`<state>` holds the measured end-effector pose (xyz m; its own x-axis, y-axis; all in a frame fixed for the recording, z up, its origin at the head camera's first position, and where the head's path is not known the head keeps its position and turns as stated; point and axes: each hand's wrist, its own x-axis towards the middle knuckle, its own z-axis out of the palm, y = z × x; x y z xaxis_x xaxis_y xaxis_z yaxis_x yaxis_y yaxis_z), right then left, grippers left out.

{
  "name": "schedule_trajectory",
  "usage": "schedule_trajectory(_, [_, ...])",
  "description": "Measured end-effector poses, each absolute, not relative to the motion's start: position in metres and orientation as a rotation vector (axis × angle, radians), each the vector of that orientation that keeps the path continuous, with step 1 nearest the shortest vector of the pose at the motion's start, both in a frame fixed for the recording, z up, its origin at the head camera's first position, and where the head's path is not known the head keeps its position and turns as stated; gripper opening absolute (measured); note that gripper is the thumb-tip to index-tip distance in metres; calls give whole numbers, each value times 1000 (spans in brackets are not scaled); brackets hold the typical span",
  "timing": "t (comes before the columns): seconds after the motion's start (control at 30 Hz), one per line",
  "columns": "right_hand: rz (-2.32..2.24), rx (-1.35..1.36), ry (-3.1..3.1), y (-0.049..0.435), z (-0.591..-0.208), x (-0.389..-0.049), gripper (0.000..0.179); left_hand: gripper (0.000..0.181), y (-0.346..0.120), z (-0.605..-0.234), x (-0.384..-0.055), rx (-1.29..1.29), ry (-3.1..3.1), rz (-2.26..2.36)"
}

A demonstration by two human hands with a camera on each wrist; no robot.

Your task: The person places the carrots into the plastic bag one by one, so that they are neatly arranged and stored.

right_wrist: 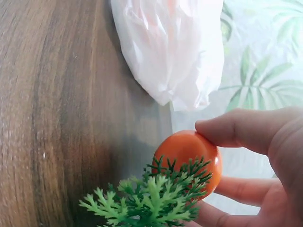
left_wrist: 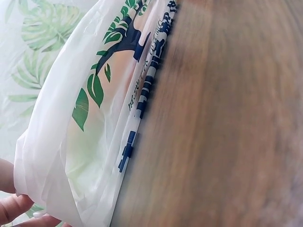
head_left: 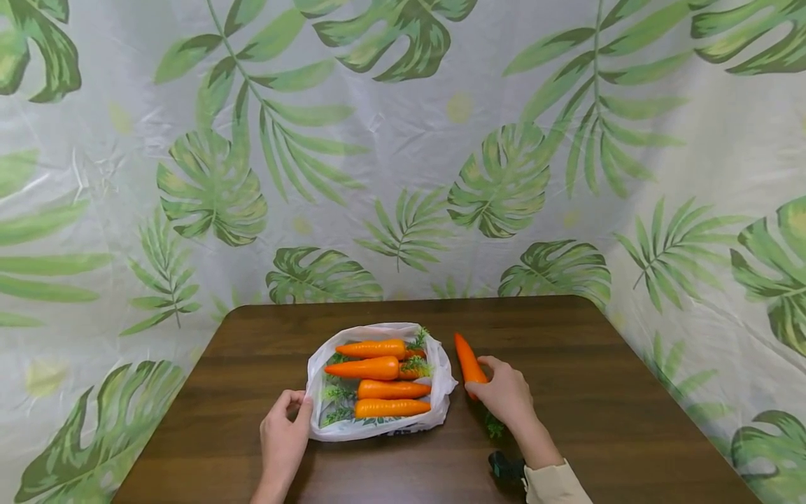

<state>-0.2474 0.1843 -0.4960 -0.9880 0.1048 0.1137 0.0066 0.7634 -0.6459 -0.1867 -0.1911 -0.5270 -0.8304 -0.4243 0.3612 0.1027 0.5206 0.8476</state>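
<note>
My right hand pinches an orange carrot with a green leafy top, just right of a white plastic bag. In the right wrist view the thumb and fingers hold the carrot near its thick end, its leaves hanging toward the camera. At the bag's left edge, my left hand pinches the rim between thumb and fingers. Several carrots lie side by side in the open bag. Green leaves and dark lettering mark the bag's side in the left wrist view.
The bag rests on a dark brown wooden table. A small black object is by the right wrist. Behind the table hangs a pale curtain printed with green leaves.
</note>
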Motion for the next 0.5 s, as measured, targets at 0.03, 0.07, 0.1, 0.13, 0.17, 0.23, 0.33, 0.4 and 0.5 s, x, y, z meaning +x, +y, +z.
schedule_trajectory(0.03, [1041,-79,-2804,184,-496,-248,59,6,-191,-527,-187,262,-2224,-1289])
schedule_trajectory(0.07, [1051,-70,-2795,184,-497,-249,59,6,-192,-526,-187,262,-2222,-1289])
schedule_trajectory(0.1, [1060,-62,-2788,184,-497,-249,58,6,-192,-526,-187,262,-2222,-1289])
schedule_trajectory(0.13, [1069,-53,-2782,185,-497,-249,58,6,-191,-526,-187,264,-2222,-1293])
schedule_trajectory(0.17, [1075,-47,-2777,185,-497,-249,58,6,-191,-526,-187,265,-2222,-1297])
schedule_trajectory(0.23, [1090,-36,-2766,185,-497,-250,58,6,-191,-526,-186,267,-2223,-1301])
schedule_trajectory(0.33, [1104,-26,-2749,185,-497,-250,58,7,-190,-526,-186,267,-2223,-1309])
schedule_trajectory(0.4, [1111,-21,-2741,185,-496,-252,59,8,-190,-526,-187,268,-2223,-1311])
schedule_trajectory(0.5, [1124,-19,-2730,184,-495,-252,59,8,-190,-526,-187,268,-2219,-1309])
